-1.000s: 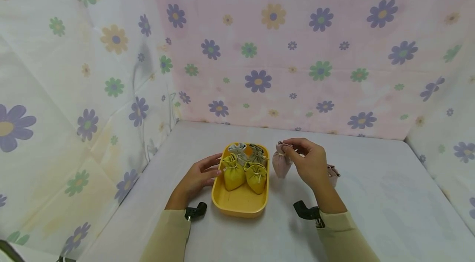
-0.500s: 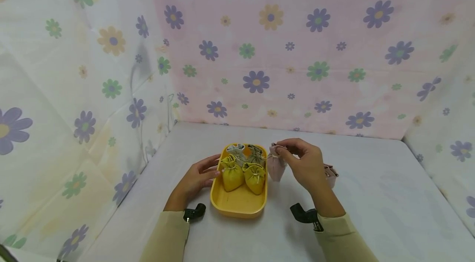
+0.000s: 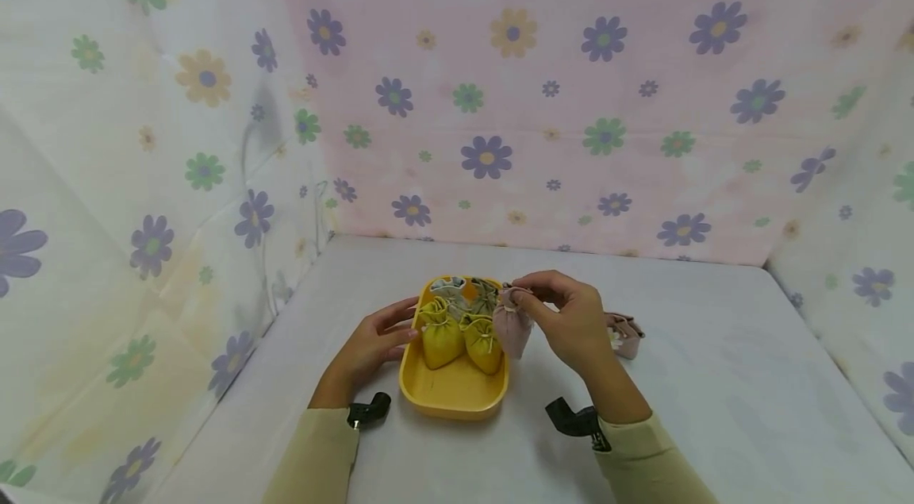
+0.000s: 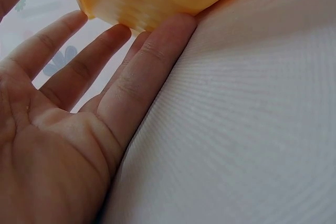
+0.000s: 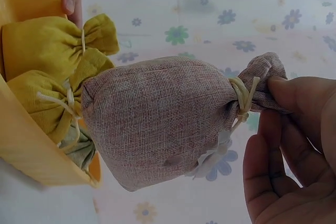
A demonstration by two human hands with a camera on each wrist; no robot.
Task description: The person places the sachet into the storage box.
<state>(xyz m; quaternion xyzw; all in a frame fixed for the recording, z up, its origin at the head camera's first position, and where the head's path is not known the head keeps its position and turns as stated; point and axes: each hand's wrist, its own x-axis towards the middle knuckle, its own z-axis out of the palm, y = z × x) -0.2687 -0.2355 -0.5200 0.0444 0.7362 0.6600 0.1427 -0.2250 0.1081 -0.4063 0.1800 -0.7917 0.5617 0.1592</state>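
My right hand [image 3: 571,320] pinches the gathered top of a pinkish drawstring pouch [image 5: 163,121], tied with a cream cord. In the head view the pouch overlaps the right rim of a yellow tray [image 3: 450,397]. My left hand [image 3: 367,345] rests against the tray's left side, its fingers [image 4: 149,72] nearly straight and touching the wall. Inside the tray stand two yellow pouches, one on the left [image 3: 441,341] and one on the right [image 3: 482,345]. Behind them are a pale grey pouch [image 3: 448,291] and an olive-green pouch [image 3: 484,296].
Another pinkish pouch [image 3: 624,335] lies on the white table [image 3: 714,393], right of my right hand and partly behind it. Flowered cloth [image 3: 543,115] walls in the table at the back and on both sides.
My right hand has carried the pinkish pouch leftward, from beside the tray to its right rim. The left hand stays at the tray's side. The head view has shifted slightly.
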